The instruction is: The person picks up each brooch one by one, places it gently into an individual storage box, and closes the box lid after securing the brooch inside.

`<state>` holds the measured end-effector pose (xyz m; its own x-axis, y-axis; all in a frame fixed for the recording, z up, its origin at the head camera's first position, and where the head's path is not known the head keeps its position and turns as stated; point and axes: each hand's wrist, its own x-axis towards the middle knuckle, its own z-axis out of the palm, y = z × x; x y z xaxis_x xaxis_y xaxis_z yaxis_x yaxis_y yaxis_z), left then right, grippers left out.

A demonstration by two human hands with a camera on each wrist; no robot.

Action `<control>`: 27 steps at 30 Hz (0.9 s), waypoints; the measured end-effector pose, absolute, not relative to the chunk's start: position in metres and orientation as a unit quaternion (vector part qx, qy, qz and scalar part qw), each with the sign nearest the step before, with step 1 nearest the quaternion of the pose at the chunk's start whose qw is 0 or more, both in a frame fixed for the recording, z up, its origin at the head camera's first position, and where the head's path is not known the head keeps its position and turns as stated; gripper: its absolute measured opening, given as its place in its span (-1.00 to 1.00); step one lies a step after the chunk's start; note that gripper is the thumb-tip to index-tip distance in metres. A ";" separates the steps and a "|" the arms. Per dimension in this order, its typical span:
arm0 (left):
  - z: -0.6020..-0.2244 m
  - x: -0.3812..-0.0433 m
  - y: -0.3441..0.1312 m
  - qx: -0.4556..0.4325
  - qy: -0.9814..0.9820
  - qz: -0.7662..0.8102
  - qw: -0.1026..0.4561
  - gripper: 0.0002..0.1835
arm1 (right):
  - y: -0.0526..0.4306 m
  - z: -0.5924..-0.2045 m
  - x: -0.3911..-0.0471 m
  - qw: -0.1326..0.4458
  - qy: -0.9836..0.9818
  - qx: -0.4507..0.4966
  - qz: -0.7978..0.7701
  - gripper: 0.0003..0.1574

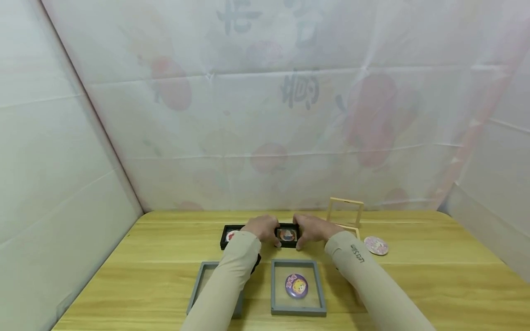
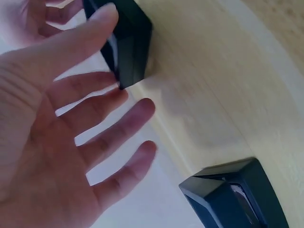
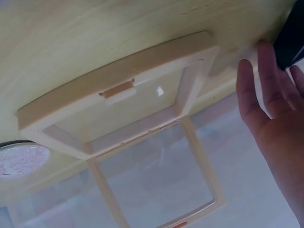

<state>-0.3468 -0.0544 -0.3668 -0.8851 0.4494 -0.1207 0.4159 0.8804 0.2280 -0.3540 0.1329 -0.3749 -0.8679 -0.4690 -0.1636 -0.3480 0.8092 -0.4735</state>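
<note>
A small black display frame [image 1: 287, 245] with a round badge [image 1: 287, 235] inside lies at the back middle of the wooden table. My left hand [image 1: 262, 228] grips its left end, thumb on the near side and index finger on the far side; the other fingers spread out in the left wrist view. From the right, my right hand [image 1: 312, 229] holds the opposite end between thumb and fingers. Only a dark corner of that frame [image 3: 290, 40] shows in the right wrist view. Another black frame [image 1: 225, 236], holding a red-and-white badge, lies left of my left hand, partly covered by it.
Closer in are a grey frame [image 1: 273, 287] with a purple badge [image 1: 296, 286] and a second grey frame [image 1: 200, 282] under my left sleeve. Right of my right hand, a cream frame [image 3: 118, 71] stands with its lid raised, beside a pink round badge [image 1: 376, 245]. Fabric walls enclose the table.
</note>
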 end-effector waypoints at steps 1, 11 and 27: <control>-0.366 -0.346 -0.054 0.227 0.965 0.098 0.086 -0.76 | 0.133 -0.375 -0.354 0.144 0.940 -0.213 -0.223 -0.31; -0.360 -0.347 -0.049 0.292 0.949 0.112 -0.030 -0.78 | 0.146 -0.369 -0.354 0.148 0.933 -0.219 -0.244 -0.09; -0.365 -0.347 -0.023 0.334 0.936 0.102 -0.040 -0.88 | 0.182 -0.361 -0.356 0.088 0.932 -0.267 -0.228 -0.41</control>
